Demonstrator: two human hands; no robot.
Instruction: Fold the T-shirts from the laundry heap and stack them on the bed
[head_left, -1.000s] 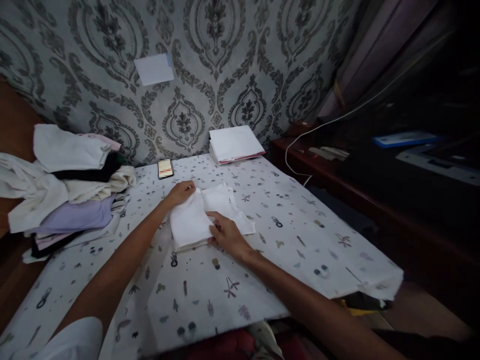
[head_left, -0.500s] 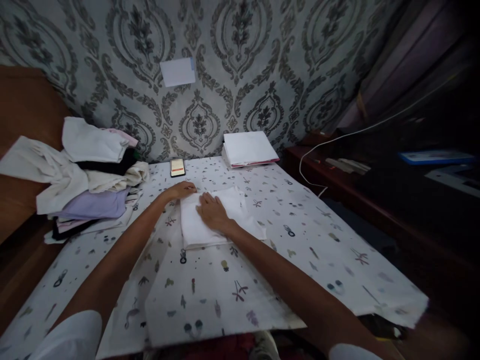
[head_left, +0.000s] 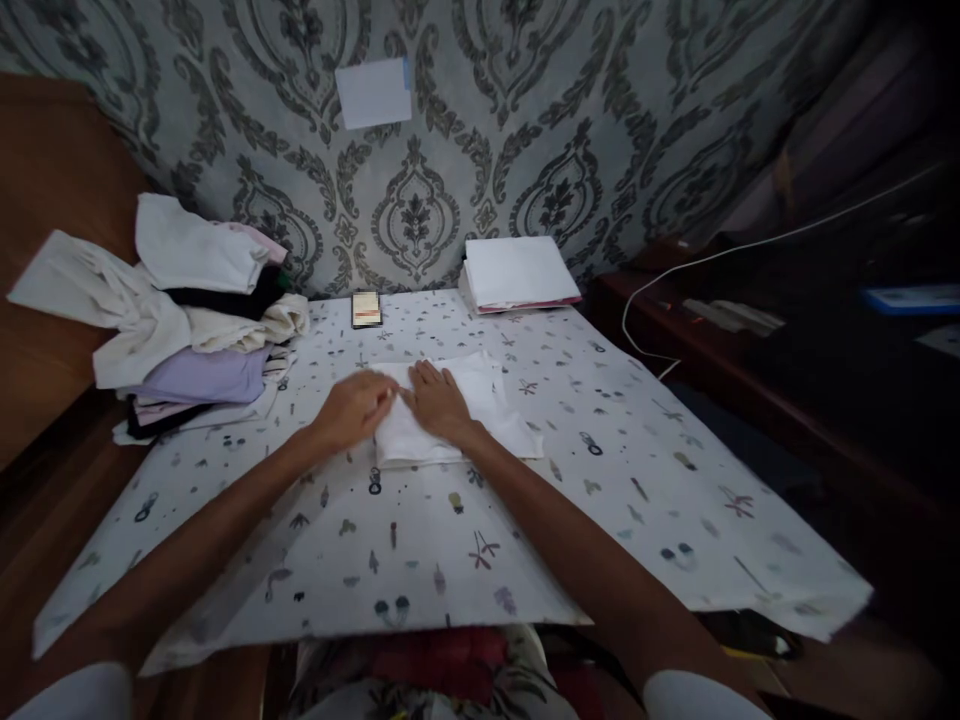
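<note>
A folded white cloth (head_left: 480,400) lies on the patterned white sheet covering the table (head_left: 630,500). My right hand (head_left: 439,400) rests palm down on the middle of this cloth, its fingers stretched out. At the cloth's left edge is my left hand (head_left: 354,408), slightly blurred, with the fingers curled and the fingertips close to my right thumb. Whether cloth is pinched between those left fingertips is too unclear to tell.
Piled clothes (head_left: 202,330) stand at the back left. A phone (head_left: 367,310) and a stack topped with white (head_left: 521,272) lie near the patterned wall. On the right, a white cable (head_left: 720,258) crosses a dark red surface (head_left: 697,350).
My left hand has come from the cloth's upper left corner down along its left edge, nearer to me. My right hand stays flat on the cloth. The camera view has shifted slightly.
</note>
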